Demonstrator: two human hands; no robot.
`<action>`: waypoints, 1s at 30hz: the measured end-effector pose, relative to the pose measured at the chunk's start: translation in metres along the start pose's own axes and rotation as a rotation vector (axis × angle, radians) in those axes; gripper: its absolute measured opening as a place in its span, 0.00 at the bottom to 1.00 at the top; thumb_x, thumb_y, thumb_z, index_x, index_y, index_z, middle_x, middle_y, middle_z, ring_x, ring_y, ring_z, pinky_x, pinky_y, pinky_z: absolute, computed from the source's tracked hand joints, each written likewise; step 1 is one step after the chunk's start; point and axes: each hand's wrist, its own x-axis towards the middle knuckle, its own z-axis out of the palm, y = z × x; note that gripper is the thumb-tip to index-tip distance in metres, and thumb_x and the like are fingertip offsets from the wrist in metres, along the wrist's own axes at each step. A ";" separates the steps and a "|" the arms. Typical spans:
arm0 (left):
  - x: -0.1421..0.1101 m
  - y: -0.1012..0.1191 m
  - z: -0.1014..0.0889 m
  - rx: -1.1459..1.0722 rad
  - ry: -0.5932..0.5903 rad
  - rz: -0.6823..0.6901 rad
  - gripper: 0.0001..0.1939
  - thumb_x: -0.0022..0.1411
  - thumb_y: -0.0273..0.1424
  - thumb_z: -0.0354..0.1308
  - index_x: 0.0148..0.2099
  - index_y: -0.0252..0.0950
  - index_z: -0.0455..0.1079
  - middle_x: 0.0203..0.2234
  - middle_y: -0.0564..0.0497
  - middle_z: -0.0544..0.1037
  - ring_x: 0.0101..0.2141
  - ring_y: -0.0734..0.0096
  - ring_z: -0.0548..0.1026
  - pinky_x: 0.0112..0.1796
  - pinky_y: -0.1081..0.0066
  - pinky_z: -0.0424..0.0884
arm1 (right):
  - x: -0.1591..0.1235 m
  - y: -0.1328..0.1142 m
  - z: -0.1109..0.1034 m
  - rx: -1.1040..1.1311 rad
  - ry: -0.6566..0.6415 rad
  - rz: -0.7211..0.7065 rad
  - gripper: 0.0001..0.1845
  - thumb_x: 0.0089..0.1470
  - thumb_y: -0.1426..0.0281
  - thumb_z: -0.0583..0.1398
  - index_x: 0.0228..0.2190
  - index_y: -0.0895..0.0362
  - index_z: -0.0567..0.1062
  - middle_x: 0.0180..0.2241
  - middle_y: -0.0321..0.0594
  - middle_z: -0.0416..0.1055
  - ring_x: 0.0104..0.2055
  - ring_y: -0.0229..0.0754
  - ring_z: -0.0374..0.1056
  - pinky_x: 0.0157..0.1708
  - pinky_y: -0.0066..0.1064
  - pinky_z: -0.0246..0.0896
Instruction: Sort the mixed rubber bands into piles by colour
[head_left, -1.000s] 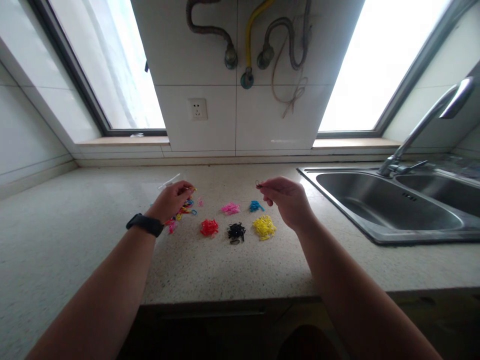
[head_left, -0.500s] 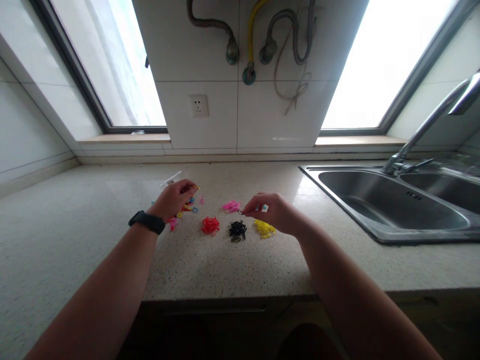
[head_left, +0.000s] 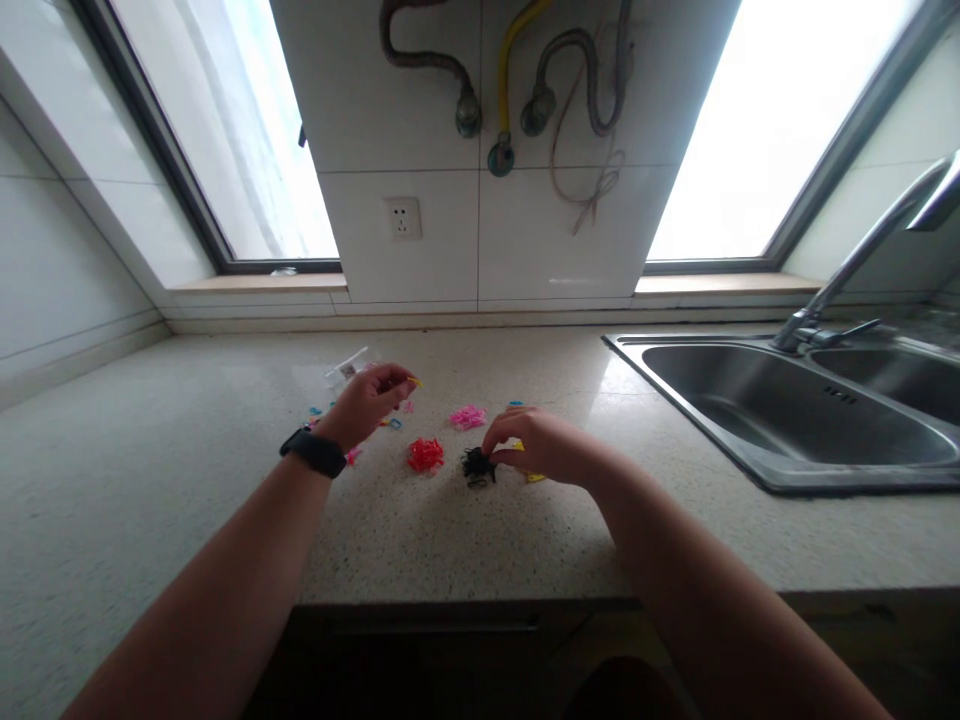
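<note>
My left hand (head_left: 369, 400), with a dark watch on its wrist, pinches a small yellow rubber band (head_left: 416, 382) above the counter. Below and beside it lie mixed coloured bands, partly hidden by the hand. The fingertips of my right hand (head_left: 536, 443) are closed at the pile of black rubber bands (head_left: 476, 465), touching it, with a black band between them. A red pile (head_left: 425, 455) sits left of the black one, and a pink pile (head_left: 467, 417) lies behind. The yellow pile (head_left: 535, 478) is mostly covered by my right hand, and a bit of blue (head_left: 516, 404) shows beyond it.
A clear plastic bag (head_left: 351, 368) lies behind my left hand. To the right, a steel double sink (head_left: 697, 400) with a tap (head_left: 855, 255) is set into the speckled counter (head_left: 420, 545). Hoses and a socket (head_left: 403, 218) are on the tiled back wall.
My right hand has lowered from above the piles onto the black pile with its black band. My left hand has shifted slightly right, still pinching the yellow band. The view has tilted a little.
</note>
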 end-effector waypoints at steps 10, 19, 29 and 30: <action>-0.015 0.043 0.042 -0.750 -0.073 -0.009 0.07 0.58 0.33 0.66 0.36 0.38 0.72 0.22 0.57 0.67 0.23 0.82 0.65 0.23 0.80 0.59 | 0.004 0.002 0.004 0.075 0.152 0.071 0.04 0.57 0.70 0.63 0.33 0.54 0.80 0.31 0.38 0.75 0.33 0.37 0.69 0.36 0.30 0.62; -0.017 0.042 0.038 -0.773 -0.104 0.002 0.04 0.59 0.30 0.65 0.37 0.36 0.75 0.21 0.56 0.67 0.24 0.80 0.65 0.24 0.79 0.60 | 0.003 -0.004 0.001 0.117 0.052 -0.006 0.03 0.55 0.72 0.65 0.33 0.53 0.80 0.35 0.38 0.77 0.38 0.40 0.70 0.42 0.33 0.63; -0.020 0.045 0.039 -0.804 -0.158 0.061 0.06 0.59 0.33 0.66 0.37 0.38 0.74 0.20 0.57 0.65 0.23 0.81 0.63 0.24 0.80 0.58 | 0.000 0.003 -0.004 0.035 0.185 0.098 0.06 0.58 0.67 0.63 0.32 0.54 0.80 0.32 0.38 0.74 0.33 0.38 0.68 0.36 0.32 0.62; -0.021 0.045 0.039 -0.807 -0.169 0.070 0.06 0.58 0.33 0.67 0.36 0.38 0.75 0.20 0.57 0.65 0.23 0.81 0.63 0.24 0.79 0.58 | 0.000 0.005 -0.004 0.013 0.186 0.097 0.06 0.58 0.67 0.63 0.32 0.54 0.80 0.32 0.38 0.74 0.33 0.39 0.68 0.37 0.32 0.62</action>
